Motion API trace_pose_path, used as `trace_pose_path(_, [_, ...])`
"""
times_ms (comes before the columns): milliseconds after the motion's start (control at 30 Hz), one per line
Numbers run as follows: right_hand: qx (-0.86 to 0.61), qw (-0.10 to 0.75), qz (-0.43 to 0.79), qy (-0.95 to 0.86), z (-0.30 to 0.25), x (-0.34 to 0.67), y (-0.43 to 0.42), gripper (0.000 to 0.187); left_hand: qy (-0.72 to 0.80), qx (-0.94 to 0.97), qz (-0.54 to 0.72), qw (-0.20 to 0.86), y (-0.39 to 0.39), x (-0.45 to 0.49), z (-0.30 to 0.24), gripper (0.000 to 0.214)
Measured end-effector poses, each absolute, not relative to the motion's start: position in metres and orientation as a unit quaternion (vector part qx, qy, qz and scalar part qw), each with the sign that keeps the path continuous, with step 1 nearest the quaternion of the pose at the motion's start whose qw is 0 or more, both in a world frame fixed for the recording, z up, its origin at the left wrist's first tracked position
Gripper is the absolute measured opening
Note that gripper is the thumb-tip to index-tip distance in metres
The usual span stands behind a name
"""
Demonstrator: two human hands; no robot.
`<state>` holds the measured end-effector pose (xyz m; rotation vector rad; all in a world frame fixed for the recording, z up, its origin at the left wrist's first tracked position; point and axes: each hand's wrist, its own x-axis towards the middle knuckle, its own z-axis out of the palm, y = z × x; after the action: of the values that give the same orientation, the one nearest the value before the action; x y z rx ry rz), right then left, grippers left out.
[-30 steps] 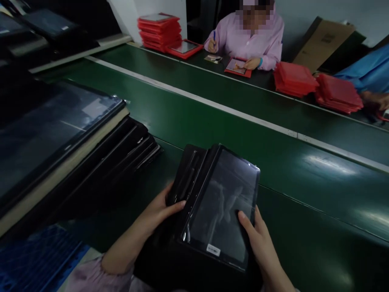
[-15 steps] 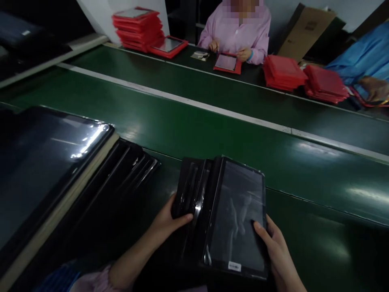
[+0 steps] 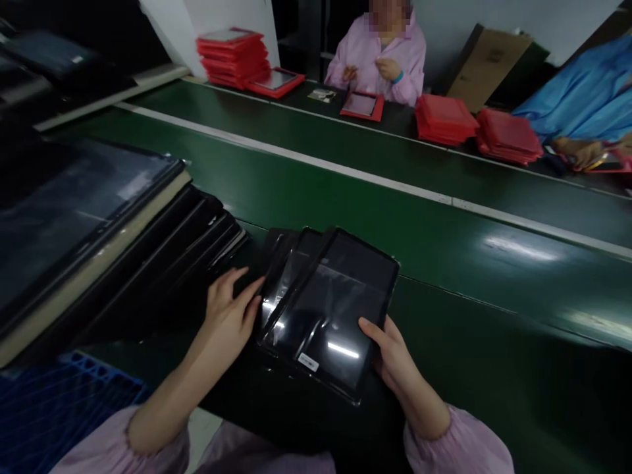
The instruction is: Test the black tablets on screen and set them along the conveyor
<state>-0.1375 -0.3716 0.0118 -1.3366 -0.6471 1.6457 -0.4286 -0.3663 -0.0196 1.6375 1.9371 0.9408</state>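
A fanned pile of black tablet screens (image 3: 340,289) in clear film lies in front of me, tilted to the right, a small white label near the top one's lower edge. My right hand (image 3: 395,359) grips the top screen's right edge, thumb on its face and fingers underneath. My left hand (image 3: 232,306) is beside the pile's left edge with its fingers spread; some fingertips are at or very near that edge, and I cannot tell whether they touch. Farther left, a tall stack of similar dark screens (image 3: 99,178) leans in overlapping layers, with a pale strip among them.
A green bench (image 3: 316,191) with a white dividing strip runs across. Beyond it, a person in a pink smock sits behind a red-framed panel (image 3: 362,105). Red stacks (image 3: 232,59) stand left and right. A blue plastic crate (image 3: 93,388) is at lower left. A blue-sleeved person works at far right.
My left hand has let go of the pile's left side and spread its fingers. The screens have shifted left and turned clockwise, lying flatter. My right hand moved left with them.
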Motion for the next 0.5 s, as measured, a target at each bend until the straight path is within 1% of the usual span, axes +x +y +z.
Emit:
trace_pose_path(33, [-0.525, 0.446, 0.672, -0.271, 0.011, -0.14, -0.369, 0.064, 0.7, 0.601, 0.328, 0.203, -0.368, -0.425, -0.016, 0.051])
trace_pose_path(133, [-0.486, 0.447, 0.691, -0.294, 0.006, -0.152, -0.363, 0.052, 0.736, 0.564, 0.301, 0.225, -0.359, -0.42, -0.007, 0.053])
trace_pose_path(200, [-0.468, 0.451, 0.699, -0.299, 0.001, -0.162, -0.357, 0.05, 0.764, 0.527, 0.294, 0.226, -0.347, -0.424, -0.003, 0.052])
trace_pose_path(367, [-0.43, 0.441, 0.731, -0.294, -0.013, -0.178, -0.347, 0.06, 0.803, 0.469, 0.291, 0.223, -0.327, -0.44, 0.006, 0.04])
trace_pose_path(433, [-0.418, 0.428, 0.749, -0.283, -0.019, -0.179, -0.346, 0.063, 0.807, 0.455, 0.296, 0.233, -0.328, -0.443, 0.017, 0.042])
trace_pose_path(500, [-0.41, 0.415, 0.765, -0.272, -0.022, -0.176, -0.348, 0.066, 0.806, 0.441, 0.299, 0.258, -0.33, -0.442, 0.03, 0.052])
